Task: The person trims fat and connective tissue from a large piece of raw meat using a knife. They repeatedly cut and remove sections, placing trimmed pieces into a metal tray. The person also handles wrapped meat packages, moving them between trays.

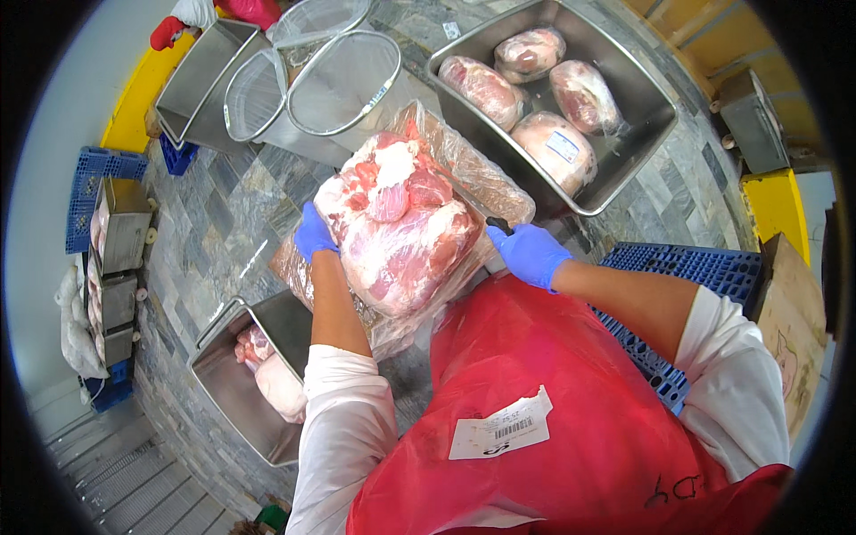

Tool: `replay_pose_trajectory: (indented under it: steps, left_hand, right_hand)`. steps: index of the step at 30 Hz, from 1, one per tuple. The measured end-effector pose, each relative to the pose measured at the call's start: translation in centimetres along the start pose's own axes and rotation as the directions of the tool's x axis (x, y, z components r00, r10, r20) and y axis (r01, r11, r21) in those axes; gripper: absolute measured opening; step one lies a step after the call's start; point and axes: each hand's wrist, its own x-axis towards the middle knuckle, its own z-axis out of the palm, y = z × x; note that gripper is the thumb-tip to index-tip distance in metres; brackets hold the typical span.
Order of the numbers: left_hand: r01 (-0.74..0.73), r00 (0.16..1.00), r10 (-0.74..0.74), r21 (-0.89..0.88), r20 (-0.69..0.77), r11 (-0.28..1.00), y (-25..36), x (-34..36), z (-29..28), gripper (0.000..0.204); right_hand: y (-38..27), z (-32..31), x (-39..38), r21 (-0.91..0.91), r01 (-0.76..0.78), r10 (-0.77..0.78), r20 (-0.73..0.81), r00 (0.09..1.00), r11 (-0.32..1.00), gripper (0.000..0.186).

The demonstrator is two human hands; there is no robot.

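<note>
A large raw cut of meat (pixel 401 236), pink with white fat, lies in the middle on clear plastic film (pixel 397 334). My left hand (pixel 314 234), in a blue glove, grips the meat's left edge, its fingertips partly hidden there. On the other side my right hand (pixel 528 255), also gloved in blue, is closed around the black handle of a knife (pixel 499 225). The handle points toward the meat's right side. I cannot clearly make out the blade. More crumpled plastic wrap (pixel 477 165) lies beyond the meat.
A steel tub (pixel 655 147) at far right holds several film-wrapped meat pieces (pixel 584 98). Another steel tub (pixel 214 357) at lower left contains meat. Bag-lined round hoops (pixel 343 85) stand at the back. A blue plastic pallet (pixel 687 272) lies to the right.
</note>
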Motion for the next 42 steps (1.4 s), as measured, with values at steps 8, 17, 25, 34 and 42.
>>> replay_pose_trajectory:
  steps: [8, 17, 25, 34, 42]
  left_hand:
    - [-0.054, 0.997, 0.068, 0.298, -0.036, 0.953, 1.1, -2.3, 1.0, 0.085]
    - [-0.702, 0.696, 0.718, 0.222, 0.012, 0.677, 6.2, -12.8, 0.1, 0.067]
    - [-0.643, 0.749, 0.615, 0.493, 0.246, 0.587, 11.1, -19.6, 7.8, 0.100]
    - [-0.705, 0.697, 0.677, 0.405, 0.238, 0.583, 10.4, -17.5, 7.7, 0.062]
    - [-0.707, 0.689, 0.670, 0.458, 0.275, 0.539, 10.8, -18.0, 8.3, 0.052]
  right_hand:
    - [1.8, 5.8, 4.2, 0.146, -0.208, 0.240, -0.259, 0.935, 0.967, 0.065]
    - [8.6, 3.0, 2.5, 0.172, -0.210, 0.249, -0.254, 0.935, 0.962, 0.061]
    - [9.4, 4.1, 7.4, 0.265, -0.022, 0.096, -0.268, 0.959, 0.964, 0.047]
    - [9.4, 2.6, 12.7, 0.232, 0.429, -0.234, -0.572, 0.786, 0.873, 0.021]
    - [2.2, -1.9, 21.1, 0.430, 0.629, -0.319, -0.597, 0.736, 0.648, 0.018]
